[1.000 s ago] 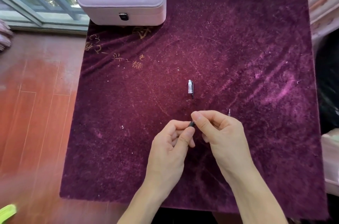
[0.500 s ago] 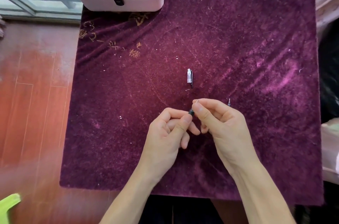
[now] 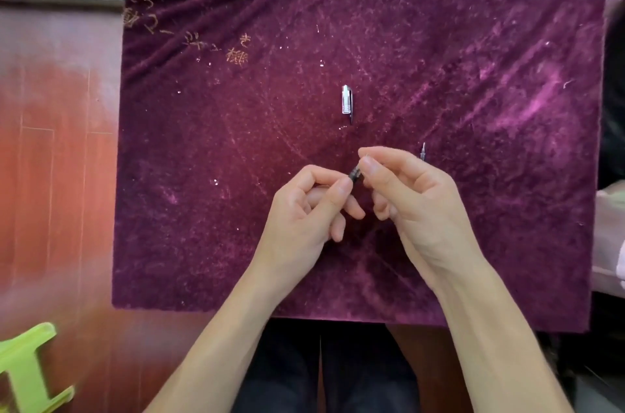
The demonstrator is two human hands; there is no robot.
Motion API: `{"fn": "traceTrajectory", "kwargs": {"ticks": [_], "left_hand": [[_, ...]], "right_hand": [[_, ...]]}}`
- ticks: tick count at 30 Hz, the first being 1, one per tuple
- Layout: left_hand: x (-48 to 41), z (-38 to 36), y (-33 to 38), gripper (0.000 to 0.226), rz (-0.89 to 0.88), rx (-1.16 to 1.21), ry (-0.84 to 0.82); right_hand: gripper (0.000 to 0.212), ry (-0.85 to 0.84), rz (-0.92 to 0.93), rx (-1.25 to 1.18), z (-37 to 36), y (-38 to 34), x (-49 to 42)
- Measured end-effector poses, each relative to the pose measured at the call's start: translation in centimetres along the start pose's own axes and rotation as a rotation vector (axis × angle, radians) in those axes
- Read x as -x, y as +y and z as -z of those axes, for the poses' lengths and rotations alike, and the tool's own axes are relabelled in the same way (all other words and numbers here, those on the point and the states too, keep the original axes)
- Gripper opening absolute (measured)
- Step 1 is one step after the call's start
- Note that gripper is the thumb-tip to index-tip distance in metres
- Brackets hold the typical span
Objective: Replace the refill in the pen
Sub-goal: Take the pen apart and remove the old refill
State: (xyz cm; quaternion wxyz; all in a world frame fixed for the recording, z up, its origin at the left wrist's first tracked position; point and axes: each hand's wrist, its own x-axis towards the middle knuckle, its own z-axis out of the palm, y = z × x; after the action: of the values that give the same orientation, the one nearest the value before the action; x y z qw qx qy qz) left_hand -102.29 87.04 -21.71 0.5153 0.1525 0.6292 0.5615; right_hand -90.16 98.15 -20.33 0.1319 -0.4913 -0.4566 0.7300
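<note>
The pen (image 3: 355, 173) is pinched above the desk (image 3: 473, 243) between the left hand (image 3: 304, 209) and the right hand (image 3: 406, 196), both closed on it. The barrel joint is judged to be worked on; the cap (image 3: 346, 100) lies apart. Next, opposed twisting is called for.

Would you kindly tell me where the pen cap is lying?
The pen cap lies mid-cloth on the purple cloth, just beyond both hands, apart from them.

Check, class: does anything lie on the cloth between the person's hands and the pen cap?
Nothing visible does. Bare purple cloth separates the pen cap from the left hand and right hand, which pinch a dark pen part.
</note>
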Motion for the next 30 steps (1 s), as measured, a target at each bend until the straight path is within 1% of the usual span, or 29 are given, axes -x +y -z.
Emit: {"fn": "traceTrajectory", "kwargs": {"ticks": [2,4,5,9,12,15,18,23,26,30], "left_hand": [[0.2,0.1,-0.2,0.008,-0.003,-0.035,0.002],[0.4,0.0,-0.4,0.001,0.008,-0.041,-0.004],[0.5,0.0,-0.5,0.001,0.016,-0.034,-0.004],[0.6,0.0,-0.7,0.001,0.032,-0.028,0.018],[0.6,-0.3,-0.7,0.0,0.037,-0.038,0.015],[0.6,-0.5,-0.6,0.004,0.042,-0.066,0.005],[0.6,-0.3,-0.6,0.008,0.043,-0.096,-0.012],[0.9,0.0,-0.6,0.016,0.034,-0.129,-0.035],[1.1,0.1,-0.7,0.015,0.02,-0.131,-0.032],[1.3,0.1,-0.9,0.014,0.009,-0.141,-0.025]], "right_hand": [[0.009,0.037,0.001,0.047,0.1,0.4,0.0],[0.007,0.039,-0.002,0.074,0.3,0.8,0.0],[0.008,0.024,-0.002,0.079,0.5,0.9,0.0],[0.013,-0.046,0.001,0.094,1.1,1.2,0.0],[0.024,-0.018,0.003,0.053,1.2,1.3,-0.2],[0.02,0.009,0.018,0.072,1.2,1.4,-0.4],[0.013,-0.03,0.026,0.117,1.5,1.5,-0.6],[0.017,-0.098,0.014,0.089,1.7,1.4,-0.3],[0.024,-0.075,-0.014,0.052,1.4,1.2,-0.2],[0.017,-0.035,-0.006,0.113,1.4,1.3,-0.2]]}}
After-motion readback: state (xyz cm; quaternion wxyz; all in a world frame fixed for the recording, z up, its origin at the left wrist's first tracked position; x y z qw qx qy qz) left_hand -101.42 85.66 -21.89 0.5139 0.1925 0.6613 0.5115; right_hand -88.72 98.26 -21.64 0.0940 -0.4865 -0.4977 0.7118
